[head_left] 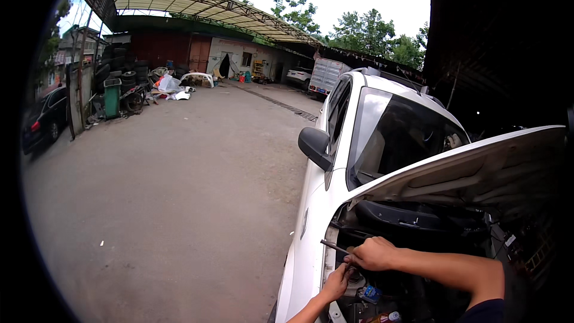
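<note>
Both my hands reach into the open engine bay (418, 227) of a white car (317, 203). My right hand (372, 253) grips a thin dark metal rod (333, 246) that sticks out to the left over the fender edge. Just below it, my left hand (335, 283) is closed around something near a pale round fitting (357, 279); what it holds is hidden. A blue cap (371, 293) sits just right of the left hand. The raised white hood (478, 164) slants above both hands.
A black side mirror (315, 145) juts from the car's door above the fender. A concrete yard (167, 203) spreads to the left, with stacked tyres (128, 75), a green bin (112, 97), a dark parked car (45, 118) and a roofed shed (197, 18) behind.
</note>
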The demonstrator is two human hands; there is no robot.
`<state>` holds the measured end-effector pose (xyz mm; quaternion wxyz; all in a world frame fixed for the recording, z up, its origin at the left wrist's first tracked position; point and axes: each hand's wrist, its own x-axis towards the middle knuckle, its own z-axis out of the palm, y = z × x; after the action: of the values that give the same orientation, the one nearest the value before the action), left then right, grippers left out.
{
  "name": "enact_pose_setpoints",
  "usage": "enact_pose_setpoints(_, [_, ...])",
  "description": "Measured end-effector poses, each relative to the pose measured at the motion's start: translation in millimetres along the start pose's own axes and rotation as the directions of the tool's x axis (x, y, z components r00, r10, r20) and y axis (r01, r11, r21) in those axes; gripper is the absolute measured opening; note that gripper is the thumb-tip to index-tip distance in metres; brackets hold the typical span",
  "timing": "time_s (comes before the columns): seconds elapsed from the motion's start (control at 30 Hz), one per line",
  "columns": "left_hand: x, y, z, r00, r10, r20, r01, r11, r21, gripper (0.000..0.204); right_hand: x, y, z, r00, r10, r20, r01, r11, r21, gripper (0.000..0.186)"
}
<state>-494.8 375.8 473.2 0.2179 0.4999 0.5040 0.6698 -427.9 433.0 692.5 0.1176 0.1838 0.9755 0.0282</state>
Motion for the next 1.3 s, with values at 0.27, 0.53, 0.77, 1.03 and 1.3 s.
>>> enact_pose_setpoints(0.27, [0, -20, -14, 0.975, -0.109, 0.194, 0.099, 0.993, 0.062, 0.041, 0, -8, -18, 0.803, -0.594, -0.044, 0.481, 0.69, -0.542, 0.037])
enact_pose_setpoints(0.53, [-7, -9, -7, 0.961, -0.118, 0.25, 0.093, 0.99, 0.11, 0.032, -3, 12, -17, 0.696, -0.695, 0.181, 0.599, 0.423, -0.68, 0.022])
enact_pose_setpoints(0.77, [-6, -3, -11, 0.95, -0.176, 0.257, 0.139, 0.978, 0.154, 0.04, 8, 20, 19, 0.892, -0.451, -0.002, 0.373, 0.739, -0.561, 0.028])
enact_pose_setpoints(1.03, [1, 62, -2, 0.907, -0.177, -0.383, -0.032, 0.876, -0.481, 0.042, 16, 28, 31, 0.808, -0.547, -0.217, 0.405, 0.784, -0.47, 0.031])
enact_pose_setpoints(1.3, [67, 25, -28, 0.924, -0.379, 0.049, 0.335, 0.74, -0.583, 0.067, -16, -45, 43, 0.915, 0.225, -0.333, -0.181, 0.971, 0.159, 0.046])
